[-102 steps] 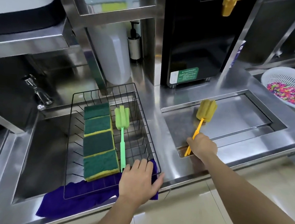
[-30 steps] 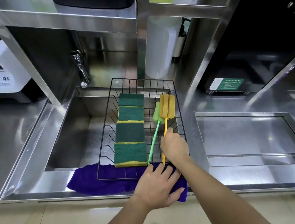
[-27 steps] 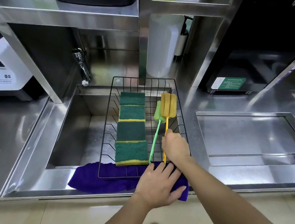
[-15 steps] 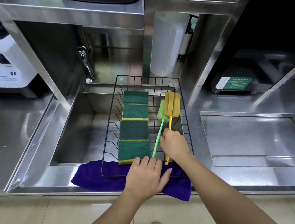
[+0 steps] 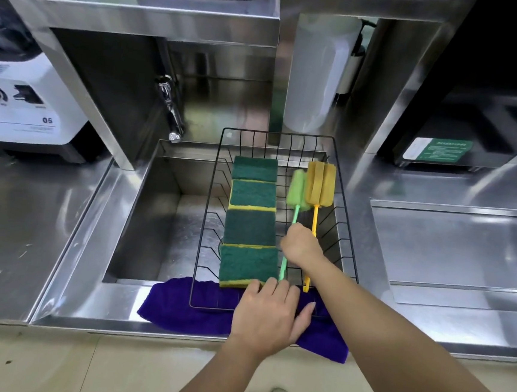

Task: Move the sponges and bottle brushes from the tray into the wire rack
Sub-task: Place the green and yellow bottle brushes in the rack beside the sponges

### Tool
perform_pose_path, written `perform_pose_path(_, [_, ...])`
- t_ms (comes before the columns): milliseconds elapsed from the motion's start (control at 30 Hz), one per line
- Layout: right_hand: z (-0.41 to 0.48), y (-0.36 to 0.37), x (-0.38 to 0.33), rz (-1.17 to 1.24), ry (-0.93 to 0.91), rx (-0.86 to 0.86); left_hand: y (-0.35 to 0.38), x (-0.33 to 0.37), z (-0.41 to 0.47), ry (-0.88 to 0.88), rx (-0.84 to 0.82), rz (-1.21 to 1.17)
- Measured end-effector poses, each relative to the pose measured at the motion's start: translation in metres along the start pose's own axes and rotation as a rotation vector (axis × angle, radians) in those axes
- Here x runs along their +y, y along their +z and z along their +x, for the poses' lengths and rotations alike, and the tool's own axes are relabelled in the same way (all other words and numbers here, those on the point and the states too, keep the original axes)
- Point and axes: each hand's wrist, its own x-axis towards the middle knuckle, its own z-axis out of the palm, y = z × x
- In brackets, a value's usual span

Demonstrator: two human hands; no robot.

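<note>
right hand (image 5: 301, 246) closed over green plastic-handled brush (image 5: 296, 196), beside yellow sponge-headed bottle brush (image 5: 320, 184) | left hand (image 5: 268, 315) spread flat on black wire rack (image 5: 349, 232) front rim | four green scouring sponges (image 5: 250, 223) racked | step: final tidying; steel tray (image 5: 453, 244) bare | next: let go, withdraw

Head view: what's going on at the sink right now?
A person is loading a black wire rack set over the steel sink. Four green-and-yellow scrub sponges lie in a row inside it, beside a green-handled bottle brush and a yellow-handled sponge brush. The right hand rests over the brush handles, apparently adjusting them; the left hand rests on the rack's front edge, over a purple cloth. The recessed steel tray holds nothing.
</note>
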Motion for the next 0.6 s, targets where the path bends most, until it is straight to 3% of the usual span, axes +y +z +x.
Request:
perform_pose_path(267, [-0.001, 0.001, 0.006, -0.105, -0.069, 0.008, 0.001, 0.000, 0.000, -0.012, 0.019, -0.012])
perform_pose_path(600, [-0.018, -0.016, 0.006, -0.055, -0.118, 0.091, -0.003, 0.001, 0.002, -0.019, -0.042, -0.059])
